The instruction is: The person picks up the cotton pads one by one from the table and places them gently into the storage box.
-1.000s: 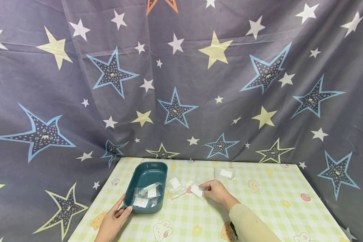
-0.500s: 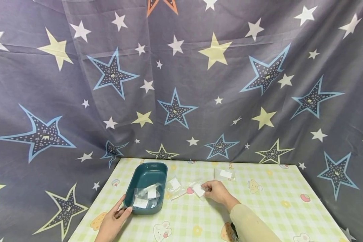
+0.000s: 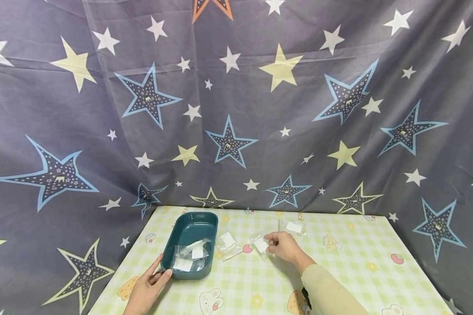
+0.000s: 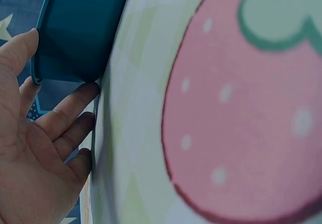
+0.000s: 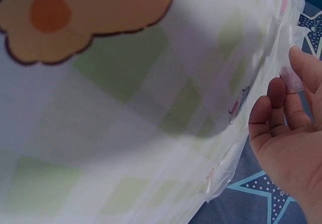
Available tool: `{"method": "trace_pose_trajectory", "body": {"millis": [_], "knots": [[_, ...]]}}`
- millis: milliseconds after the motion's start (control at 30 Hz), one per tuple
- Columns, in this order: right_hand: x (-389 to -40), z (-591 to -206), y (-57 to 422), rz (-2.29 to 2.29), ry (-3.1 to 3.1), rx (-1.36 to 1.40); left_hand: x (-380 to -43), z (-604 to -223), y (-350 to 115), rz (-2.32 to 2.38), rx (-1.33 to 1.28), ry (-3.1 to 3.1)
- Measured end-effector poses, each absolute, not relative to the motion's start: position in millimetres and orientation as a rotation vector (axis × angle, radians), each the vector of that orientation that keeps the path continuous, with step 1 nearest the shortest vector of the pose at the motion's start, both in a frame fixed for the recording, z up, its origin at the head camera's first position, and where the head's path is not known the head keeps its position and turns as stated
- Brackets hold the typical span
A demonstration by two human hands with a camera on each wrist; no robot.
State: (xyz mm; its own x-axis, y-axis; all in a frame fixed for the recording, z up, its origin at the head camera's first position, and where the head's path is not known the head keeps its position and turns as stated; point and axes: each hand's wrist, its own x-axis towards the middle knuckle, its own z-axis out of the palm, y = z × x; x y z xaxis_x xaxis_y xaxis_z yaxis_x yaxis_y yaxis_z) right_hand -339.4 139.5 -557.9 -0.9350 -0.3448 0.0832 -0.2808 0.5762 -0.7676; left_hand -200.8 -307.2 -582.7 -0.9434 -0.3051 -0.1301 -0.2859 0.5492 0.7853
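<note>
My left hand [image 3: 146, 288] grips the near left corner of a dark teal rectangular tray [image 3: 196, 228]. Its thumb lies at the near end, and in the left wrist view the other fingers sit by the tray's wall and underside. Small clear plastic bags with white labels [image 3: 183, 264] lie inside, toward the near end. To the right, my right hand [image 3: 287, 248] pinches the edge of another clear plastic bag [image 3: 260, 245], low over the tablecloth. The right wrist view shows this bag [image 5: 291, 79] between thumb and fingers, partly hidden by them.
Between tray and right hand lies a clear bag [image 3: 228, 241] with a white label. A further labelled bag [image 3: 294, 227] lies behind the right hand. The table wears a green checked cloth [image 3: 351, 271]; a starry curtain [image 3: 236, 100] hangs along its back edge.
My right hand has shifted slightly right, drawing the pinched bag a little away from the bag beside the tray. My left hand and the tray have stayed put.
</note>
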Motion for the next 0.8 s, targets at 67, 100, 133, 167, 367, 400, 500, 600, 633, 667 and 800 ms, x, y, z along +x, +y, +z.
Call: {"method": "trace_pose_trajectory", "body": {"millis": [67, 100, 133, 167, 367, 400, 500, 600, 633, 667, 800], "knots": [[-340, -555, 140, -1.334, 2.725, -0.522, -202, -582, -307, -1.394, 0.522, -2.744], [-340, -554, 141, -1.346, 2.725, -0.509, -202, -582, -307, -1.401, 0.519, -2.741], [-340, -552, 141, -1.358, 2.728, -0.501, -203, -581, -306, -1.409, 0.517, -2.737], [-341, -551, 142, -1.363, 2.735, -0.496, -203, -581, -306, -1.418, 0.515, -2.733], [-342, -542, 143, -1.391, 2.730, -0.449, -203, -580, -307, -1.418, 0.499, -2.731], [-342, -540, 143, -1.394, 2.726, -0.441, -203, -581, -307, -1.410, 0.494, -2.733], [-341, -535, 143, -1.418, 2.710, -0.435, -201, -581, -306, -1.384, 0.476, -2.736], [-343, -529, 142, -1.425, 2.706, -0.458, -199, -581, -306, -1.364, 0.467, -2.737], [-343, -528, 141, -1.429, 2.705, -0.461, -199, -581, -306, -1.362, 0.467, -2.739], [-344, -526, 141, -1.431, 2.709, -0.467, -199, -581, -306, -1.360, 0.469, -2.742], [-345, -520, 138, -1.455, 2.709, -0.484, -199, -581, -306, -1.367, 0.481, -2.738]]}}
